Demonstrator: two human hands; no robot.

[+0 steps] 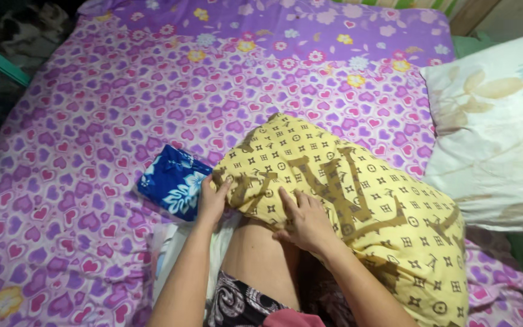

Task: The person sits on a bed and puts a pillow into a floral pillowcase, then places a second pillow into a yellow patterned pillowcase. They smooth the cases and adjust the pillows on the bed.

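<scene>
Head view: yellow pillow (pixel 346 200) under both hands' fingers (pixel 289 203).

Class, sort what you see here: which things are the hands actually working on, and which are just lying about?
In hand:
- yellow patterned pillow, gripped at its corner by the left hand, with the right hand flat on it

Lying about:
- blue flowered folded cloth, beside the left hand
- white leaf-print pillow
- purple heart-print bedsheet

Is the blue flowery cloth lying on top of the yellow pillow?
No, the blue flowery cloth lies on the purple bedsheet beside the yellow pillow, next to the left hand.
</scene>
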